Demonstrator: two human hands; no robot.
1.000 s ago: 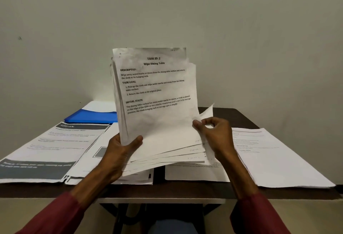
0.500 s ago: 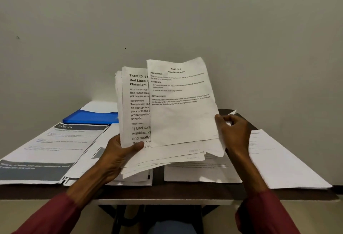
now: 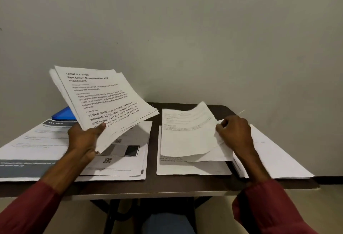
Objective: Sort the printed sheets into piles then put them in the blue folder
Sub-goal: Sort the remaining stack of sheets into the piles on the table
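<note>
Printed sheets [image 3: 104, 104] stood tilted at nine o'clock, our left hand [image 3: 83, 139] clamped on their lower edge so the top heading faced us, the blue folder [image 3: 63, 115] just behind, while at four o'clock our right hand [image 3: 234, 133] pinched one sheet [image 3: 185, 137] low over a pile [image 3: 193, 168], apparently to lay it there.

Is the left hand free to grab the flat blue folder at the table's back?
Probably not yet. The left hand grips a fanned stack of printed white sheets, which hides most of the flat blue folder. The folder lies just behind that hand, so it looks reachable once the stack is down.
</note>
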